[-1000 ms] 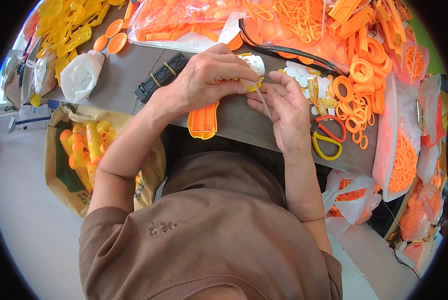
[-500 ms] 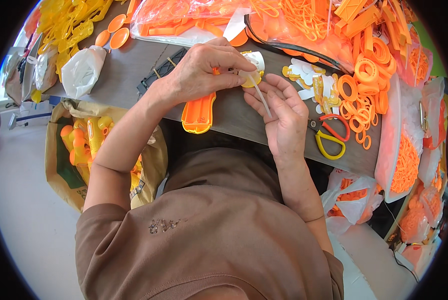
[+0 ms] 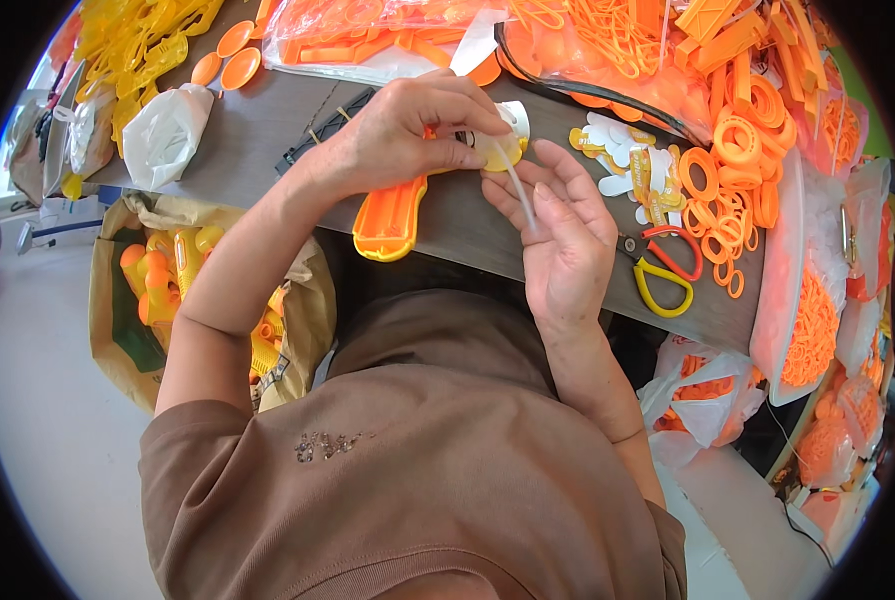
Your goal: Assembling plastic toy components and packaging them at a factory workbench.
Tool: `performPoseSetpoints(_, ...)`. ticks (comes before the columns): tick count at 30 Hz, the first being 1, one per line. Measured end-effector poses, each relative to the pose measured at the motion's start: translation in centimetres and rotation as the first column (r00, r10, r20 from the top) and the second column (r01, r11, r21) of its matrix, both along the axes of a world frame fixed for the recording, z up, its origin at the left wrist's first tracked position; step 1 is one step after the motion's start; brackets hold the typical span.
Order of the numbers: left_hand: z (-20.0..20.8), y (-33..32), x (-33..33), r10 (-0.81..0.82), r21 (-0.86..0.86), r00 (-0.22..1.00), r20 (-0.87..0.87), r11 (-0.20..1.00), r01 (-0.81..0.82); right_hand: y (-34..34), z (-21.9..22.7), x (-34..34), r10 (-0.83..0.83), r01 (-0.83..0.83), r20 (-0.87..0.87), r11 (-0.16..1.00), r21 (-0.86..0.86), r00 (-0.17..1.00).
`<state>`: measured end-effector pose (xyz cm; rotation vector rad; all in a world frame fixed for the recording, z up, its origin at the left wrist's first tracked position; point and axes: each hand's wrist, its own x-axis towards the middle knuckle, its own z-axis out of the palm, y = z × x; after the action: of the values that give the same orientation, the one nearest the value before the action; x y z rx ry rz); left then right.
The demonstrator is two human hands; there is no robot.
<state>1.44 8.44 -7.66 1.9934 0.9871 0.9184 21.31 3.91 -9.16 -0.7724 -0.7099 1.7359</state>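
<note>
My left hand (image 3: 433, 130) is closed, thumb and fingers pinched together at the head end of an orange plastic half-shell (image 3: 388, 220) with a yellow rim. The shell's long hollow body shows below the wrist. At my left fingertips is a round yellow piece with a white cylinder (image 3: 514, 118); whether it is joined to the shell is hidden. My right hand (image 3: 563, 235) faces palm up with fingers curled. A thin whitish flexible strip (image 3: 518, 180) runs from the yellow piece into it, its lower end against the fingers by the thumb.
Scissors with red and yellow handles (image 3: 665, 275) lie right of my right hand, near orange rings (image 3: 718, 235) and white-and-yellow labels (image 3: 653, 180). A dark rack (image 3: 303, 145) and white bag (image 3: 166, 138) are left. Bagged orange parts (image 3: 368, 30) line the back. A paper sack (image 3: 118, 290) stands below left.
The orange half-shell has shifted slightly left and up with my left hand. My right fingers have moved a little closer to the yellow piece. The strip stays between the hands.
</note>
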Motion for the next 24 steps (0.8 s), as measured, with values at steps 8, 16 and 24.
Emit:
performPoseSetpoints(8,-0.1,0.3,-0.2,0.033,-0.203,0.998,0.049,0.979,-0.022,-0.6,-0.3,-0.8,0.076,-0.091,0.137,0.99,0.107,0.988)
performPoseSetpoints(16,0.5,-0.1,-0.1,0.016,-0.117,0.999,0.037,0.993,-0.011,-0.9,-0.9,-1.1,0.054,-0.09,0.196,0.98,0.179,0.979)
performPoseSetpoints(24,0.7,-0.2,-0.1,0.011,-0.161,1.0,0.027,0.987,-0.007,-1.0,-1.2,-1.0,0.054,-0.084,0.166,0.981,0.177,0.985)
